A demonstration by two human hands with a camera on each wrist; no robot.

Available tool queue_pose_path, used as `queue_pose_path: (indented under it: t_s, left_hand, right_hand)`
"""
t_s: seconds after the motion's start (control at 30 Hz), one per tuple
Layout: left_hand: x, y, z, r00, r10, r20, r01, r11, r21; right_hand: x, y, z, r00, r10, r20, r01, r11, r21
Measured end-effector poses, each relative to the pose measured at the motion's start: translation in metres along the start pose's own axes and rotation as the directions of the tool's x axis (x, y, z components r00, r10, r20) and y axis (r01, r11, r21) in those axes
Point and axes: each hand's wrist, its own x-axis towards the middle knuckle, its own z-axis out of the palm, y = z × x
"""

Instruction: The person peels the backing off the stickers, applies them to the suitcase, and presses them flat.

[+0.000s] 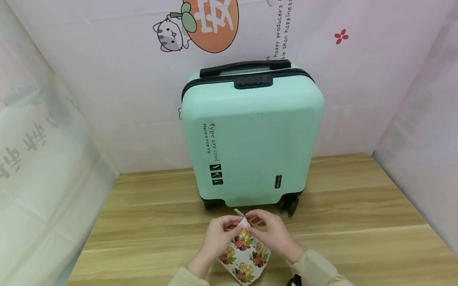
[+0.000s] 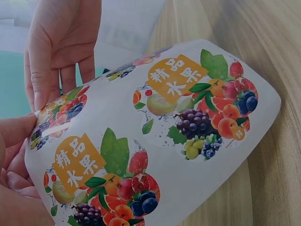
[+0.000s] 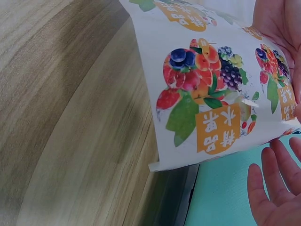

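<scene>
A white sheet of fruit stickers [image 1: 242, 257], printed with berries, grapes, leaves and orange labels, is held up in front of the suitcase. My left hand [image 1: 215, 237] pinches its upper edge from the left, thumb on the printed side. From the other side my right hand [image 1: 272, 231] holds the same upper corner with thumb and finger, its other fingers loose. Between the fingertips the corner is bent over, showing white, and a thin strip sticks up. In the left wrist view the sticker sheet [image 2: 127, 136] bows towards the camera; the right wrist view shows the sticker sheet [image 3: 188, 132] slanting over the table.
A mint-green suitcase [image 1: 255, 144] with a black handle stands upright on wheels just beyond my hands. The wood-grain table [image 1: 147, 250] spreads to both sides. Printed cloth [image 1: 115, 71] hangs behind and at the left and right.
</scene>
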Motion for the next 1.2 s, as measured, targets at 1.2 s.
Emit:
queue_pose_path:
  t_s: [1.2]
  left_hand:
    - [-0.002, -0.003, 0.001, 0.998, 0.055, -0.007, -0.055, 0.998, 0.016]
  right_hand:
    - [0.0, 0.004, 0.003, 0.993, -0.08, -0.09, 0.076, 0.996, -0.047]
